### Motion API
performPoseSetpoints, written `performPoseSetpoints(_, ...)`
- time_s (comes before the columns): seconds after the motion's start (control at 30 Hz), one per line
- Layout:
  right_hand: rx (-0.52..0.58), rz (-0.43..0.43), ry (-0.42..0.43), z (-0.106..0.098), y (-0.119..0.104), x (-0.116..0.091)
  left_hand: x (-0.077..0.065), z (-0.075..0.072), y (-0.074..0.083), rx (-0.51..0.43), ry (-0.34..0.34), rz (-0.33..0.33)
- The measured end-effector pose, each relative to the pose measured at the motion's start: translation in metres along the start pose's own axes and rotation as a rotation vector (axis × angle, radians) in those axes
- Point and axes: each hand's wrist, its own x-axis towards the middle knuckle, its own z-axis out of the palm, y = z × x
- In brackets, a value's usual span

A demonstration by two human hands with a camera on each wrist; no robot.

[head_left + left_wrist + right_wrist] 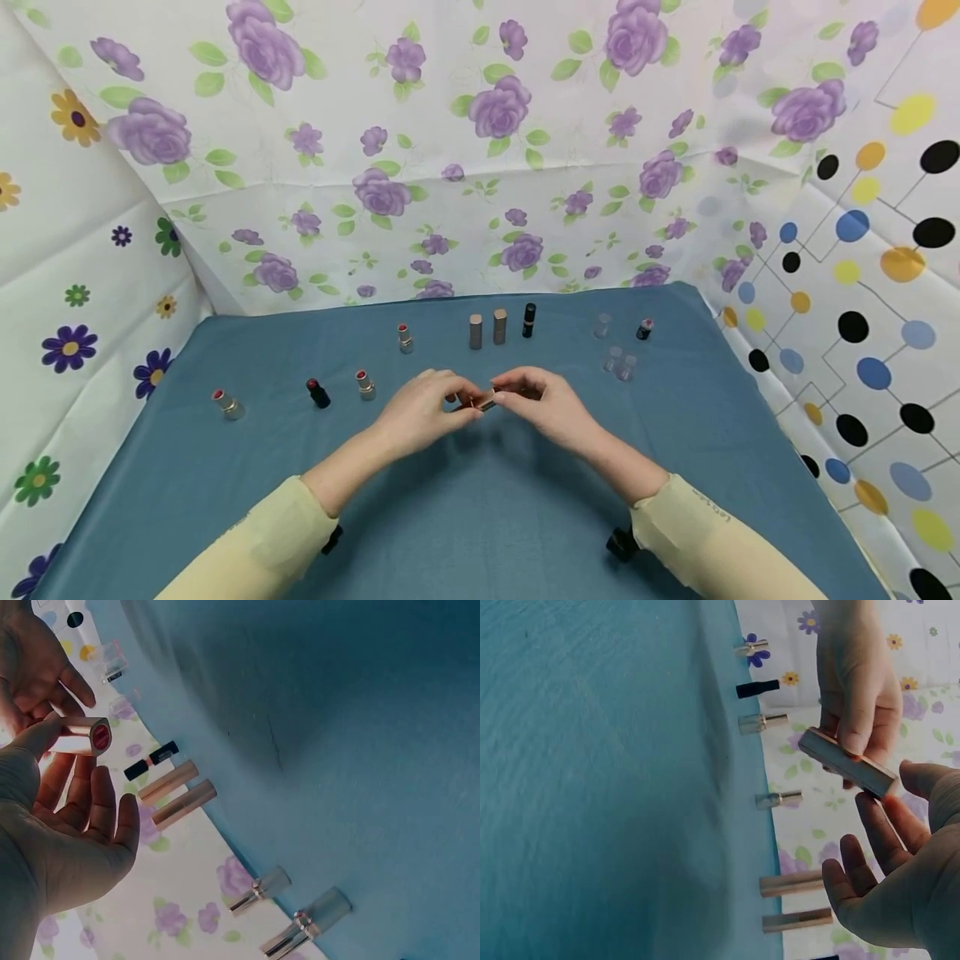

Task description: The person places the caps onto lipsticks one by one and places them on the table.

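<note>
Over the middle of the table, in the head view, both hands meet at a rose-gold lipstick tube [486, 402]. My left hand [423, 408] grips the tube between thumb and fingers, at its left part. At the other end, the thumb and fingertips of my right hand [551, 410] pinch it. The right wrist view shows the squared side of the lipstick tube [847, 761] lying slantwise across the left hand [862, 690]. A dark red round label or end face shows on the lipstick tube [100, 736] in the left wrist view.
Behind the hands stand two rose-gold tubes [476, 332] and a black tube [528, 320]. To the left are several uncapped red lipsticks, such as a clear-based one [365, 385] and a black one [318, 393]. Clear caps [627, 367] and a small black lipstick [644, 329] stand right.
</note>
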Motion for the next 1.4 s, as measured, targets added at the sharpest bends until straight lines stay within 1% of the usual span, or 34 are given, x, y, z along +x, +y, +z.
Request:
performPoseSetpoints(0.07,-0.019,0.003,0.024,-0.006,-0.001,-0.001,0.005,-0.004,-0.001,0.008,-0.003,-0.012)
performPoseSetpoints(0.17,-0.042,0.014,0.072,-0.018,-0.001,-0.003,0.013,-0.012,-0.004,0.014,-0.004,-0.052)
performPoseSetpoints(0.4,-0.098,0.05,0.13,-0.054,-0.001,-0.008,0.028,-0.032,-0.017,0.014,0.016,-0.144)
performPoseSetpoints(0.47,-0.117,0.057,0.152,-0.061,-0.002,-0.01,0.033,-0.035,-0.02,0.012,0.021,-0.167)
performPoseSetpoints(0.6,-0.147,0.065,0.176,-0.071,-0.001,-0.012,0.045,-0.039,-0.027,0.019,0.029,-0.183)
performPoseSetpoints(0.7,-0.164,0.068,0.181,-0.077,0.001,-0.013,0.056,-0.039,-0.031,0.018,0.041,-0.205)
performPoseSetpoints(0.83,-0.16,0.072,0.184,-0.082,0.003,-0.015,0.069,-0.036,-0.033,0.009,0.056,-0.267)
performPoseSetpoints(0.93,-0.163,0.075,0.191,-0.085,0.005,-0.016,0.077,-0.031,-0.037,0.012,0.054,-0.309)
performPoseSetpoints(1.2,-0.208,0.077,0.209,-0.09,0.013,-0.02,0.09,-0.015,-0.052,0.027,0.051,-0.399)
performPoseSetpoints(1.4,-0.187,0.075,0.213,-0.092,0.016,-0.023,0.096,-0.005,-0.058,0.043,0.073,-0.458)
